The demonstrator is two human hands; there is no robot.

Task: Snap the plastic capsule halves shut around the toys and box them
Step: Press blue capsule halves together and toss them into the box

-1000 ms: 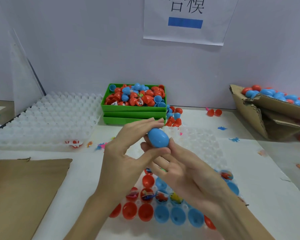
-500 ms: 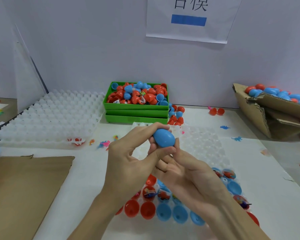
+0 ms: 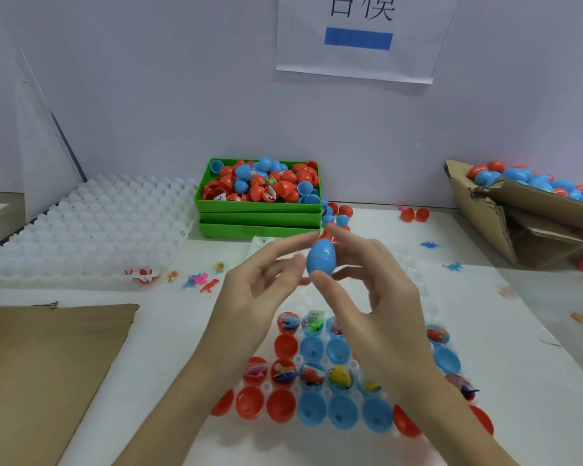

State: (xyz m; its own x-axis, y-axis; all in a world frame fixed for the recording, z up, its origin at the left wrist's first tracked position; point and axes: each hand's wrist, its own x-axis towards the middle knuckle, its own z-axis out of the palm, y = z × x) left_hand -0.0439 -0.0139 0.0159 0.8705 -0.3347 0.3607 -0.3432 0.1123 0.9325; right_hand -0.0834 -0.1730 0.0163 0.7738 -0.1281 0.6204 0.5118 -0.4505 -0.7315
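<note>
Head view: my right hand (image 3: 381, 297) pinches the closed blue capsule (image 3: 321, 257) upright, thumb below, fingers behind; my left hand (image 3: 256, 290) hangs loose beside it. Cardboard box (image 3: 505, 230) lies far right, so the right hand's nearer.

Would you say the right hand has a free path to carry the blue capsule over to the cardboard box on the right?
Probably yes. The right hand pinches the blue capsule above the tray, the left hand has fingers loose beside it, and nothing stands between it and the cardboard box.
</note>
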